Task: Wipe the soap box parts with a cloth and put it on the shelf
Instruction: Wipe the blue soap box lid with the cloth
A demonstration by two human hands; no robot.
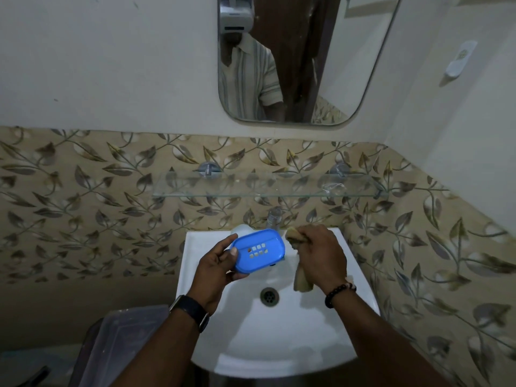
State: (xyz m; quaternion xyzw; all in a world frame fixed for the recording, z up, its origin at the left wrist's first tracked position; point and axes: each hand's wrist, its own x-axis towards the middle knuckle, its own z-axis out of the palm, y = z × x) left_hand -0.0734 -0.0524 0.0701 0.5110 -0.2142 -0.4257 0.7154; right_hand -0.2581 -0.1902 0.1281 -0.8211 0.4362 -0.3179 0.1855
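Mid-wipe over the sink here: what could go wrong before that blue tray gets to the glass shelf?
1. The left hand holds the blue soap tray only by one end, over the sink; a firm wipe could knock it loose into the basin.
2. The cloth in the right hand hangs a loose tail that might snag the tap.
3. The glass shelf looks narrow, so the tray could slide off if set near its edge.
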